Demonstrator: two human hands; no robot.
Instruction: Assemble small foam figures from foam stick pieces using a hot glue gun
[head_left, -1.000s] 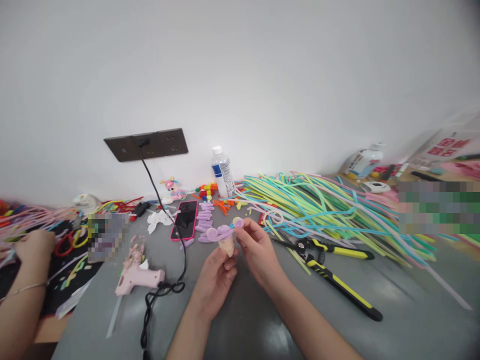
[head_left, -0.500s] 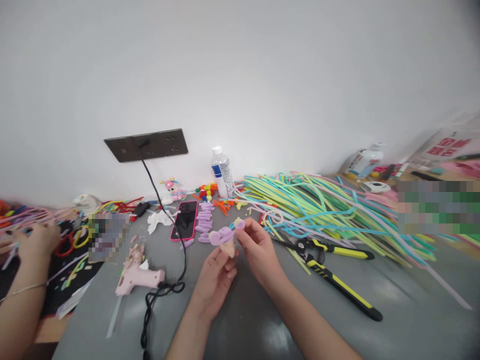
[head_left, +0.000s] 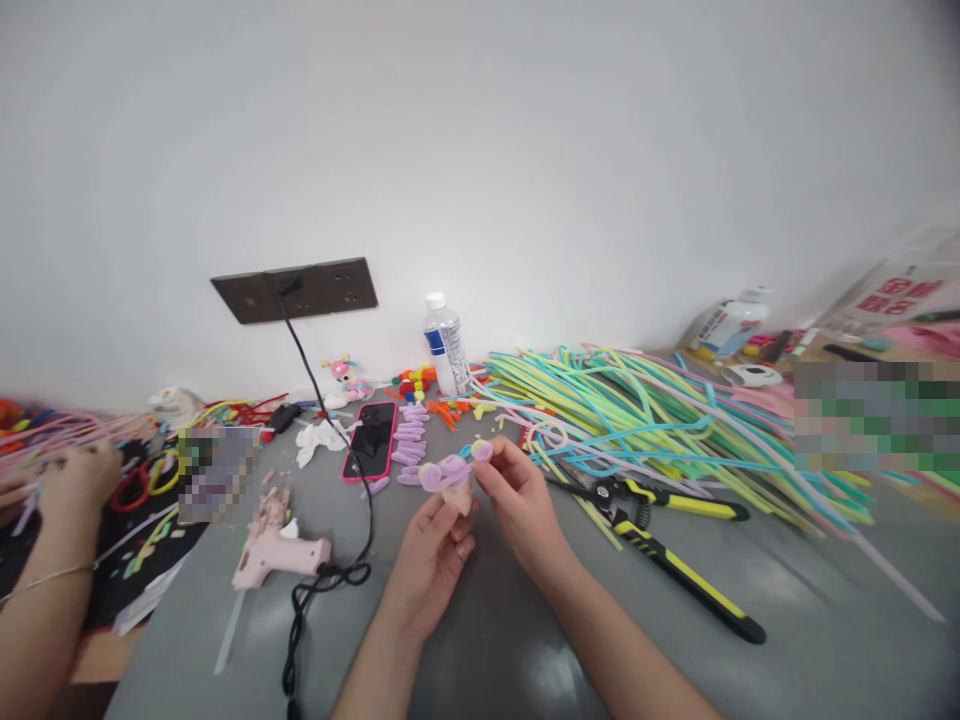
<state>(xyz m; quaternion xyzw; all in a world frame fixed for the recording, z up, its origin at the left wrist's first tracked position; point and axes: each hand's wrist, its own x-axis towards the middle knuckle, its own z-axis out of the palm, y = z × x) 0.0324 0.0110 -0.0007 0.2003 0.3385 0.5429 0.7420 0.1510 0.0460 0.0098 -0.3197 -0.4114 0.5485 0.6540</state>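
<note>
I have both hands raised over the grey worktop [head_left: 510, 640], the left hand [head_left: 437, 550] closed on the beige lower part of a small purple-and-beige piece [head_left: 454, 475], the right hand [head_left: 519, 505] pinching the purple coil at its right end between thumb and fingertips. From where I sit, the piece is held up at the middle, just in front of a row of short purple lengths [head_left: 409, 435]; those lie beside a pink-edged phone [head_left: 373, 440]. Left of my hands, a pink glue gun [head_left: 285, 557] rests on the worktop, and a black cord [head_left: 301, 350] drops from the wall socket panel [head_left: 322, 288], crosses the phone and bunches beside the gun's handle (I cannot make out every loop). On my right, yellow-and-black cutters [head_left: 675, 560] lie with handles spread, near a heap of pastel fuzzy stems [head_left: 622, 410]. A bottle [head_left: 445, 350] stands against the wall behind. At far left, a co-worker's hand [head_left: 79, 485] is over a dark mat [head_left: 161, 545]; its grip I cannot tell.
</note>
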